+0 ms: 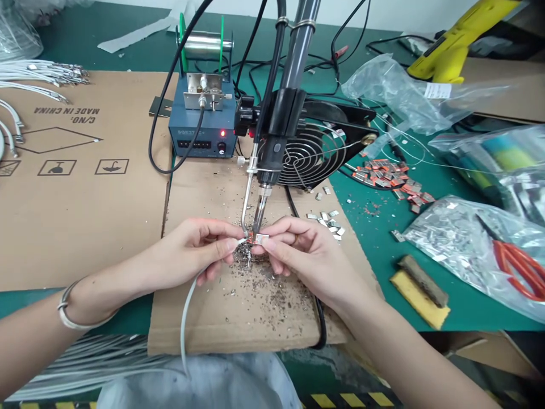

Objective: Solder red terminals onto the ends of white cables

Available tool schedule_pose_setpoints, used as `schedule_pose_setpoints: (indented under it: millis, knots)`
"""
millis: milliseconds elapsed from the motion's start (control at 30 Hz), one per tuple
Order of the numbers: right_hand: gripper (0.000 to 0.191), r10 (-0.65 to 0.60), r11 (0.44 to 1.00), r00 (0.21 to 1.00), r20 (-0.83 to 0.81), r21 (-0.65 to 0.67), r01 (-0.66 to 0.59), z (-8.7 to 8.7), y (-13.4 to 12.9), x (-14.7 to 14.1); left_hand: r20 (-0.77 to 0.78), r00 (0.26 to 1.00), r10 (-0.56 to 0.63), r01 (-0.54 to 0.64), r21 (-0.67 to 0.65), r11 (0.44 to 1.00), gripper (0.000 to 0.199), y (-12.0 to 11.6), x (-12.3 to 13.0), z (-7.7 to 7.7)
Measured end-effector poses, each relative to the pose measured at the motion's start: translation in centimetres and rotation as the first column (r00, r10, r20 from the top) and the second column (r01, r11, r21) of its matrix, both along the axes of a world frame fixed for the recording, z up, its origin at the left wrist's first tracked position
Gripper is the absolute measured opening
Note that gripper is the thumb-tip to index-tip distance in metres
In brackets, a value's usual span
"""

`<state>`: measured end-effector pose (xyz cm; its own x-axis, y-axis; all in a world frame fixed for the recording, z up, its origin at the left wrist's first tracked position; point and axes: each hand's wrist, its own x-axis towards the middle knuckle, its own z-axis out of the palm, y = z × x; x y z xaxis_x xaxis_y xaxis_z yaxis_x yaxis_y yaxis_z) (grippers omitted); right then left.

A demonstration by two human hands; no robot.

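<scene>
My left hand (213,250) pinches the end of a white cable (185,318), whose length hangs down over the front edge of the cardboard. Between the fingertips of my right hand (298,250) is a small metal connector (261,240) with some orange-red on it. The two pieces meet, or nearly meet, under the tip of a soldering iron (259,215). Beside that tip, a thin bent feed tube (244,210) comes down close to the cable end. Exactly how the cable and connector touch is too small to tell.
Behind stands a blue solder feeder (202,133) with a spool, beside a round fan (309,156). Loose connectors (383,173), a plastic bag of metal parts (464,244), red-handled pliers (517,267) and a yellow sponge (419,298) lie right. White cables (42,72) rest left. Solder debris covers the cardboard (191,335).
</scene>
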<state>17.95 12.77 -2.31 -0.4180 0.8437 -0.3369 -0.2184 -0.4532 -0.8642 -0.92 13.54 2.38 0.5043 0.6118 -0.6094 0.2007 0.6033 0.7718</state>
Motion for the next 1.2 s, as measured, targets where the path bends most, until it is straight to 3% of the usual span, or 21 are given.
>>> schedule_pose_setpoints:
  millis: [400,900,1067,1200]
  knots:
    - [0.010,0.000,0.998,0.998,-0.056,0.064,0.004,-0.03,-0.02,0.05,-0.017,0.999,-0.029,0.029,0.031,0.999,0.019,-0.05,-0.03,0.15]
    - [0.015,-0.031,0.997,0.999,0.034,0.075,0.029,-0.06,0.02,-0.31,-0.085,0.995,-0.059,0.068,0.106,0.992,0.032,0.03,-0.56,-0.75]
    - [0.015,-0.012,0.997,0.999,0.030,0.082,0.009,-0.05,0.02,-0.16,-0.123,0.992,-0.029,0.037,0.061,0.997,0.028,0.02,-0.67,-0.39]
    - [0.014,0.009,0.995,0.998,0.063,0.097,-0.015,0.06,0.04,-0.09,-0.171,0.983,-0.062,0.078,0.091,0.993,0.026,0.35,-0.60,0.01]
